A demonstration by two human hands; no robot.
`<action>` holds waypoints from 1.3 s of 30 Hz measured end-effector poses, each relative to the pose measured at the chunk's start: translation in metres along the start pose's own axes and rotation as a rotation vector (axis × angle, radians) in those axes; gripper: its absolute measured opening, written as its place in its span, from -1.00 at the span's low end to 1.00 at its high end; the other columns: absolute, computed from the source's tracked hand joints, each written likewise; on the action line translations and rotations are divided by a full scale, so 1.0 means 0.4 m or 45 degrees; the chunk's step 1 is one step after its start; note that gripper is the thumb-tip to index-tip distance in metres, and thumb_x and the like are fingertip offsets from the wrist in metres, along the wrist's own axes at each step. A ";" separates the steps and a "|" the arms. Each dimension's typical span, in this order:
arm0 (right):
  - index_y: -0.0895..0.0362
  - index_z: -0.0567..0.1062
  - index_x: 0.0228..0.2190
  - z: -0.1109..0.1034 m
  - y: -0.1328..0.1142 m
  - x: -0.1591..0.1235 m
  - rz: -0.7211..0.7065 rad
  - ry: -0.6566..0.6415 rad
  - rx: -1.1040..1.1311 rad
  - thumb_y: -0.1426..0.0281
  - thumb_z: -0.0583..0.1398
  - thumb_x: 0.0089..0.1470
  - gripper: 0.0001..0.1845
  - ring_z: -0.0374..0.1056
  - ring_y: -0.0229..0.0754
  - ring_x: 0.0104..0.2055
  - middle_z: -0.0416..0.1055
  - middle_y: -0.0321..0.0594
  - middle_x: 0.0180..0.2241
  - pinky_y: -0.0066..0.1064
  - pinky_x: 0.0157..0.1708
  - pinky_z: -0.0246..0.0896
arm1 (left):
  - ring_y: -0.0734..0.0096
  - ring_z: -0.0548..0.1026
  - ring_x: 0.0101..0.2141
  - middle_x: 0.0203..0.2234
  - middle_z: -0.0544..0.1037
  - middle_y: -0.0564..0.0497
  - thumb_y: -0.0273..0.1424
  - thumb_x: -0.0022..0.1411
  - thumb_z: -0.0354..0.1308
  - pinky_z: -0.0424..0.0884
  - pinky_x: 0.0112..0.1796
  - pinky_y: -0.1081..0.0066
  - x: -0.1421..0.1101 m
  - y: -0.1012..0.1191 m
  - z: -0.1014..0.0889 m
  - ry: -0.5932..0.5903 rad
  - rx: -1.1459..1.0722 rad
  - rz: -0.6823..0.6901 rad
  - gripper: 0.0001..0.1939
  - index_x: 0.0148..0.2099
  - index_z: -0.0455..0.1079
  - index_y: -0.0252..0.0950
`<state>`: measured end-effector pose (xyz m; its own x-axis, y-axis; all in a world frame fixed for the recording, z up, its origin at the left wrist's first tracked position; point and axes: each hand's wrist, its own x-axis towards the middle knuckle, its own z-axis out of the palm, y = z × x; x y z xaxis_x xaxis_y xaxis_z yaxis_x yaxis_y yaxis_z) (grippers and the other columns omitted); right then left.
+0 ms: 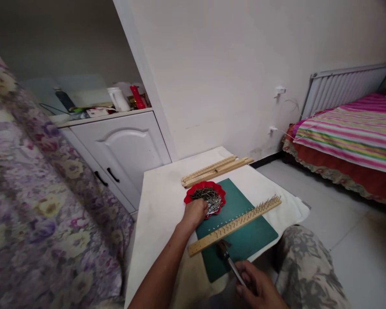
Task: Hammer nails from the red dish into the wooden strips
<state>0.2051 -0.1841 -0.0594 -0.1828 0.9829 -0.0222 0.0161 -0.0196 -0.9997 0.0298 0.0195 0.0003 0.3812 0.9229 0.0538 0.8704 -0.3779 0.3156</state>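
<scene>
My left hand [195, 213] reaches into a red scalloped dish [206, 191] full of small metal nails [209, 198], fingers curled down among them; what they pinch is hidden. My right hand [256, 285] is closed round the handle of a small hammer [227, 253], whose head rests near the lower end of a wooden strip [234, 225] studded with a row of upright nails. The strip lies diagonally on a green cutting mat [244, 238] on a low white table [161, 206].
More wooden strips [216, 170] lie stacked at the table's far edge. A floral-covered sofa [35, 193] is on the left, a white cabinet [122, 146] with bottles behind. A striped bed [350, 133] and radiator [344, 86] stand right. My patterned knee [305, 266] is beside the table.
</scene>
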 end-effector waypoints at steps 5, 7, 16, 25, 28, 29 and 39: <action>0.08 0.48 -0.35 0.001 -0.006 0.002 -0.034 0.015 0.026 0.34 0.22 -0.10 -0.82 0.31 -0.20 -0.47 0.40 -0.37 -0.55 -0.47 -0.44 0.22 | 0.41 0.40 -0.36 -0.40 0.47 0.05 -0.45 0.06 0.06 0.17 -0.41 0.49 -0.023 0.009 0.000 0.101 -0.057 0.037 -0.88 -0.45 0.42 -0.23; 0.07 0.49 -0.36 0.003 -0.002 0.003 -0.036 0.032 0.015 0.34 0.23 -0.12 -0.82 0.31 -0.19 -0.48 0.40 -0.37 -0.56 -0.47 -0.45 0.23 | 0.43 0.40 -0.35 -0.38 0.46 0.06 -0.45 0.07 0.05 0.18 -0.40 0.50 -0.028 0.012 0.001 0.158 -0.101 0.037 -0.88 -0.41 0.41 -0.24; 0.09 0.45 -0.26 0.008 -0.017 -0.016 -0.087 0.180 0.175 0.32 0.23 -0.05 -0.75 0.33 -0.19 -0.44 0.40 -0.35 -0.51 -0.43 -0.41 0.23 | 0.52 0.36 -0.55 -0.57 0.40 0.11 -0.23 0.16 0.01 0.27 -0.48 0.52 -0.122 0.034 -0.004 0.516 -1.165 -0.181 -0.79 -0.33 0.26 -0.28; 0.09 0.38 -0.16 0.007 -0.114 0.003 -0.032 0.379 0.236 0.33 0.27 -0.07 -0.62 0.29 -0.23 -0.52 0.36 -0.38 -0.50 -0.48 -0.61 0.17 | 0.58 0.27 -0.66 -0.68 0.31 0.18 -0.25 0.16 0.08 0.18 -0.57 0.55 -0.356 0.175 0.123 -0.088 -1.532 -0.129 -0.81 -0.37 0.27 -0.29; 0.10 0.39 -0.20 0.015 -0.095 -0.006 -0.013 0.398 0.268 0.30 0.27 -0.06 -0.65 0.29 -0.23 -0.53 0.36 -0.39 -0.53 -0.46 -0.57 0.19 | 0.55 0.28 -0.57 -0.62 0.33 0.14 -0.31 0.16 0.08 0.19 -0.51 0.54 -0.394 0.184 0.146 -0.100 -1.368 -0.062 -0.83 -0.40 0.34 -0.30; 0.11 0.40 -0.21 0.017 -0.088 -0.009 -0.010 0.404 0.271 0.30 0.27 -0.06 -0.67 0.29 -0.23 -0.53 0.36 -0.39 -0.54 -0.46 -0.56 0.19 | 0.54 0.29 -0.54 -0.60 0.35 0.12 -0.34 0.15 0.09 0.20 -0.48 0.53 -0.399 0.184 0.145 -0.075 -1.300 -0.046 -0.85 -0.41 0.36 -0.31; 0.08 0.38 -0.20 0.018 -0.087 -0.031 -0.028 0.487 0.371 0.29 0.33 -0.11 -0.59 0.13 -0.38 -0.68 0.31 -0.45 -0.56 -0.62 -0.79 0.05 | 0.50 0.35 -0.48 -0.52 0.44 0.09 -0.47 0.01 0.17 0.22 -0.43 0.52 -0.413 0.204 0.124 -0.029 -1.447 -0.086 -0.86 -0.30 0.44 -0.30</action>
<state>0.1998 -0.1969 -0.0246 0.1959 0.9794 -0.0493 -0.2699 0.0055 -0.9629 0.0535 -0.1675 -0.0297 0.3600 0.9329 -0.0095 0.1074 -0.0313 0.9937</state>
